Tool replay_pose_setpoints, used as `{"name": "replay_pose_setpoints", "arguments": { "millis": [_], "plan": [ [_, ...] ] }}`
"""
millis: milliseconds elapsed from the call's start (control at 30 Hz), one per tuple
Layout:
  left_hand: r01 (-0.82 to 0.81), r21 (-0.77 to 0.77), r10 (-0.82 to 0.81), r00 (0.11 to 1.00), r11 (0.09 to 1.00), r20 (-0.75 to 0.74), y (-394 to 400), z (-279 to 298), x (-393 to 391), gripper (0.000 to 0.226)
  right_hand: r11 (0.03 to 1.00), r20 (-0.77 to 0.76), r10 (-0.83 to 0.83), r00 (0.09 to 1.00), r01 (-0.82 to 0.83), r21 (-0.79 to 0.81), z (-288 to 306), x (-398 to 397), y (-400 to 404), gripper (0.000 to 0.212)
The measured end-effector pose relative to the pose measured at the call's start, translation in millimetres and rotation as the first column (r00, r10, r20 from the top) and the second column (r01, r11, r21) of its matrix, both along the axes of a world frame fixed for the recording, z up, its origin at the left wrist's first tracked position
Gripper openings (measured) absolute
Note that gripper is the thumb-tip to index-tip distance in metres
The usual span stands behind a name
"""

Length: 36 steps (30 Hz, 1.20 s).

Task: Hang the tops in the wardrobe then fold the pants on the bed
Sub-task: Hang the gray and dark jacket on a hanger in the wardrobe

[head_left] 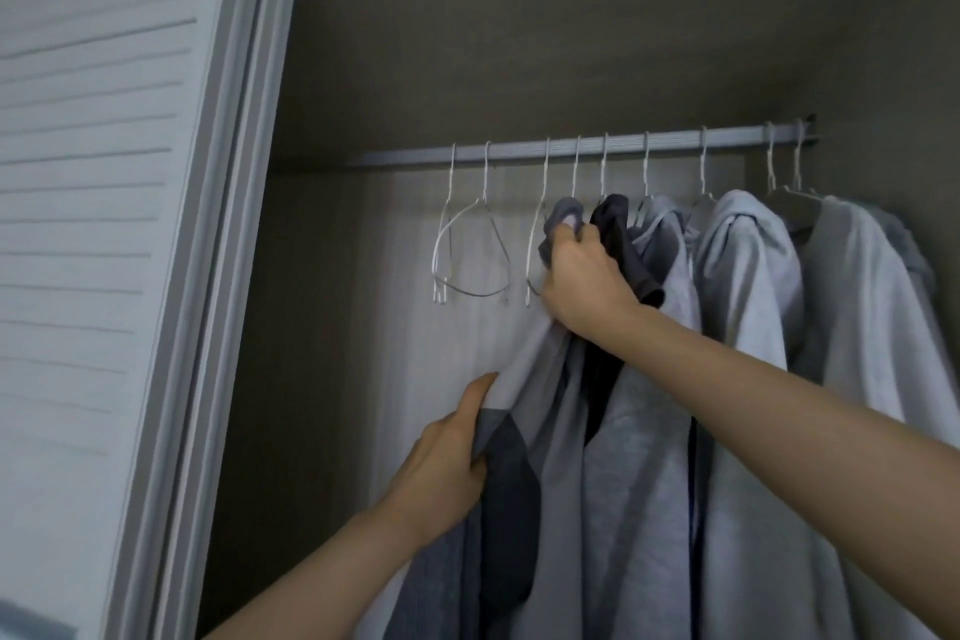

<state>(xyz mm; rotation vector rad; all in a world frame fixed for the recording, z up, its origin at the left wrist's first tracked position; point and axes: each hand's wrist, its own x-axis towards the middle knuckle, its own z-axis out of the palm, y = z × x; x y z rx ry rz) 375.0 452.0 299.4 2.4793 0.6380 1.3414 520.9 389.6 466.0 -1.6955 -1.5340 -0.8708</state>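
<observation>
Left hand [447,463] gripping top [550,431], bare hangers [467,250] leftward

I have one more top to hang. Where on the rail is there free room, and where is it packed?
Free: the rail left of the empty hangers, toward the sliding door. Those hangers carry nothing. Packed: from the right hand rightward, grey tops hang pressed together to the rail's end.

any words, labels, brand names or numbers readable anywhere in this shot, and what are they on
None: no readable text shows in this view.
Hanging tops: plain grey fabric, no print or tag visible.
Two-tone top held by the left hand and right hand: no lettering visible.
Empty wire hangers and rail: unmarked.
Slatted wardrobe door: no label.
</observation>
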Motion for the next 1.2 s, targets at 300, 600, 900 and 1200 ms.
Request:
{"name": "replay_pose_setpoints", "arguments": {
  "millis": [300, 600, 900, 1200],
  "plan": [
    [-0.01, -0.053, 0.008, 0.999, 0.999, -0.047, -43, -41, -24, 0.077, 0.986, 0.006, 0.1, 0.995, -0.099, -0.137, -79, -20, -31, 0.042],
    [-0.09, -0.223, 0.091, 0.996, 0.971, -0.005, -80, -110, -68, 0.061, 0.947, 0.091, 0.279, 0.956, -0.259, -0.188, -166, -52, -80, 0.055],
    [-0.322, -0.346, 0.325, 0.944, 0.881, -0.052, -160, -160, -136, 0.041, 0.838, -0.1, 0.484, 0.869, -0.493, -0.233, -249, -95, -146, 0.055],
    [-0.681, -0.384, 0.726, 0.687, 0.623, -0.041, -341, -231, -197, 0.032, 0.483, -0.33, 0.764, 0.555, -0.83, -0.279, -363, -144, -223, 0.046]
  ]
}}
